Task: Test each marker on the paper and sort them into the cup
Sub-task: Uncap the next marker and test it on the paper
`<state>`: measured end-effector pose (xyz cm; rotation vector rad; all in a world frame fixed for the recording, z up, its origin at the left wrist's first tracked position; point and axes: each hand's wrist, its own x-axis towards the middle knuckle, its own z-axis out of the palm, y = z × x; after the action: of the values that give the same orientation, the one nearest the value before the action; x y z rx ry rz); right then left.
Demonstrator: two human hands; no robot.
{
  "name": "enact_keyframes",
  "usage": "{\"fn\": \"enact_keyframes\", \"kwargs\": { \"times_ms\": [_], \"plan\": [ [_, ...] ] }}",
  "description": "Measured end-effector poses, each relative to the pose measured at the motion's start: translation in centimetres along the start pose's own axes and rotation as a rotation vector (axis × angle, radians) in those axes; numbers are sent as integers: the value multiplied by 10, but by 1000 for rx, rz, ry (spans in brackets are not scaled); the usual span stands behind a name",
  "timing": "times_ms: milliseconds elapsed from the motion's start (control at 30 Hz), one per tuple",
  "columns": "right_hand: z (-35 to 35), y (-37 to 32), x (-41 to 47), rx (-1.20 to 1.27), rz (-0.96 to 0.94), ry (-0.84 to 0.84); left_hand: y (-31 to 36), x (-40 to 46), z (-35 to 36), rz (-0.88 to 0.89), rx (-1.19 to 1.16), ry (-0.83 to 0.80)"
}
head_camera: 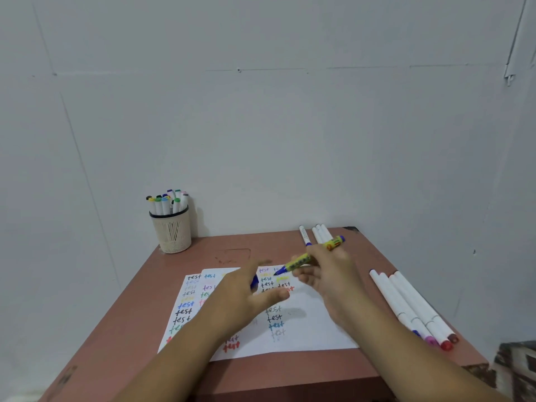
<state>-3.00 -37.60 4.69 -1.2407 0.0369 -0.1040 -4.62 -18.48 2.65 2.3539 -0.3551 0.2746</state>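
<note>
My right hand [327,274] is gripping a yellow-green marker with a blue tip [311,254], uncapped, over the white paper sheet covered in "test" scribbles [307,329] mid-worktop. Left hand [246,288] pinches what looks like its blue cap [254,281], though it's blurry. The beige mesh cup full of markers [171,232] sits at the far-left corner of the reddish-brown worktop [136,323].

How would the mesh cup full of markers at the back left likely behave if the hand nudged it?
The cup looks light and perforated, so it would probably slide on the smooth table. The markers stand tall above its rim, likely making it top-heavy and apt to tip. It stands close to the wall, which might stop a backward fall.
</note>
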Motion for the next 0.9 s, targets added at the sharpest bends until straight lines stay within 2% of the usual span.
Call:
{"fn": "enact_keyframes", "kwargs": {
  "times_ms": [100, 200, 333, 467, 700, 900],
  "plan": [
    [-7, -7, 21, 58, -21, 43, -6, 7, 2, -45, 63, -19],
    [-14, -3, 36, -76, -103, 23, -6, 17, 10, -63, 38, -27],
    [-18, 20, 34, -261, -100, -66, -6, 22, 30, -21, 75, 97],
    [-22, 30, 35, -310, -121, -88, -8, 23, 36, -40, 68, 175],
    [-19, 38, 32, -497, -107, -229, -14, 25, 41, 14, 154, 155],
    [-20, 41, 37, -601, -129, -246, -15, 27, 41, 15, 227, 124]
  ]
}}
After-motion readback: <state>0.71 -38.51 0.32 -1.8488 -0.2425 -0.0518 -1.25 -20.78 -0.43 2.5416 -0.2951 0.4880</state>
